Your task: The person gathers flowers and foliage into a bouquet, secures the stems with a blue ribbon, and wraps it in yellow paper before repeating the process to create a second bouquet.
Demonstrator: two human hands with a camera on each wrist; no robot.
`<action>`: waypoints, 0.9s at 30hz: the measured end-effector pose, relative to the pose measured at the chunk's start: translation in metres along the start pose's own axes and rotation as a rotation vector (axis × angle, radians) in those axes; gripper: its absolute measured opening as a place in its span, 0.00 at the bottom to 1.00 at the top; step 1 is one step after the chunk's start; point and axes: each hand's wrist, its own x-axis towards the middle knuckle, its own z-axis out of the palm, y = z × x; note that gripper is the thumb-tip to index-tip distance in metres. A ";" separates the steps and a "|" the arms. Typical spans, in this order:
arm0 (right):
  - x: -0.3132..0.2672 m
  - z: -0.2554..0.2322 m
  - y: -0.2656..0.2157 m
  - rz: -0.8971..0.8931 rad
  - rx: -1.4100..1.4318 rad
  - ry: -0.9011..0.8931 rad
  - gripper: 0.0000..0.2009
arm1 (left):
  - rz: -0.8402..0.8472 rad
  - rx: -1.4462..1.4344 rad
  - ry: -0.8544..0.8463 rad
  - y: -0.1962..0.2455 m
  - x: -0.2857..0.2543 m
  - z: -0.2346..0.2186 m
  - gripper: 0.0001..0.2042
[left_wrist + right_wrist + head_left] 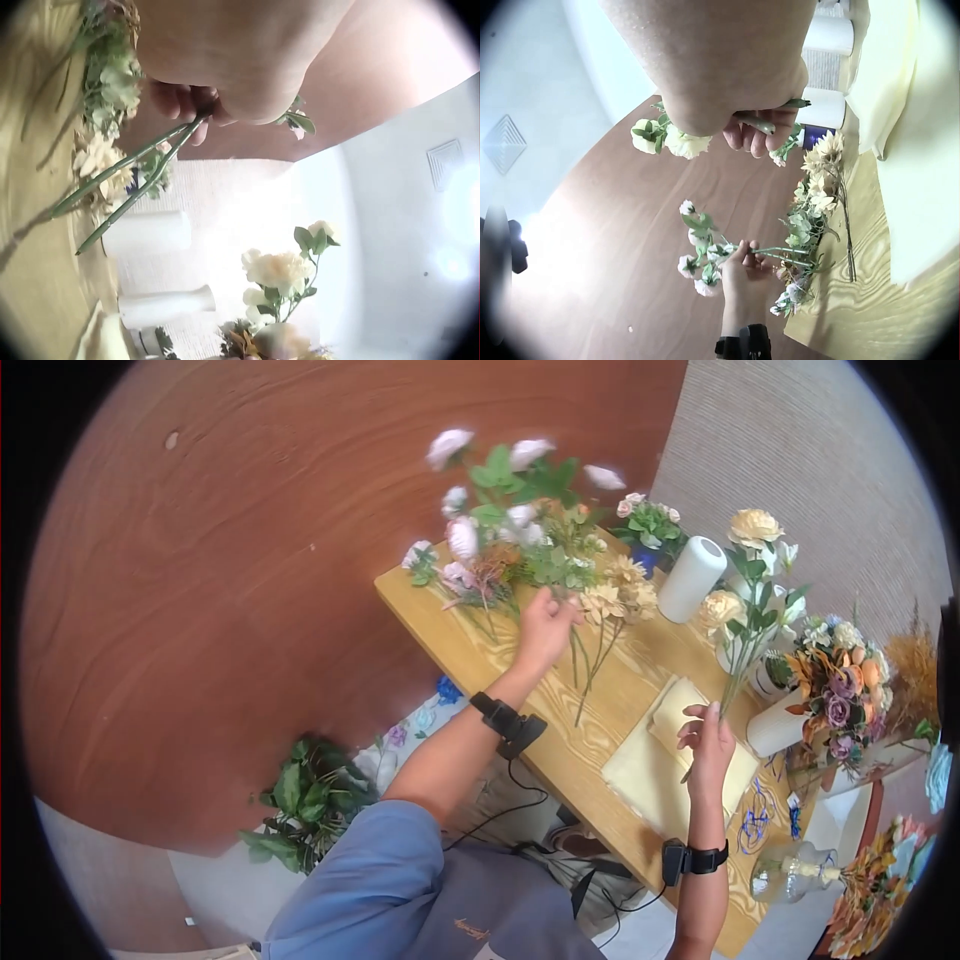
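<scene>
My left hand (pixel 546 630) grips the stems of pale pink flowers (pixel 463 538) above the table's far left part. Below that hand, two green stems (pixel 154 176) stick out and spread apart in the left wrist view. The pink blooms are slightly blurred in the head view. My right hand (pixel 710 745) holds a bunch of cream flowers (pixel 755 527) with green leaves, raised upright over the pale yellow cloth. Its cut stem ends (pixel 756 122) poke out past the fingers in the right wrist view.
Beige flowers (pixel 603 603) lie on the wooden table (pixel 610 705). White vases (pixel 692 580), a mixed bouquet (pixel 842 690) and a clear glass vase (pixel 785 877) stand along the far right. A folded pale yellow cloth (pixel 640 770) and blue string (pixel 757 820) lie nearby. A leafy plant (pixel 305 790) sits lower left.
</scene>
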 end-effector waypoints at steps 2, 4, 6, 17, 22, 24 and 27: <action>0.001 0.002 0.001 -0.007 0.006 -0.009 0.18 | 0.027 0.032 0.060 -0.002 0.004 -0.032 0.05; 0.002 0.003 0.002 -0.002 0.004 -0.009 0.19 | 0.066 0.091 0.225 -0.010 0.008 -0.063 0.05; 0.002 0.006 0.003 -0.002 0.007 -0.018 0.19 | 0.028 0.105 0.304 -0.008 0.008 -0.087 0.05; -0.001 0.008 0.000 -0.003 -0.003 -0.031 0.19 | -0.217 0.218 0.551 -0.029 0.010 -0.146 0.06; -0.001 0.007 0.003 0.019 0.015 -0.035 0.19 | -0.329 0.326 0.490 -0.037 0.026 -0.148 0.07; -0.001 0.005 0.004 0.023 0.017 -0.038 0.19 | -0.327 0.374 0.488 -0.040 0.036 -0.147 0.07; 0.000 0.004 0.004 0.025 0.016 -0.034 0.19 | -0.345 0.477 0.458 -0.044 0.049 -0.144 0.07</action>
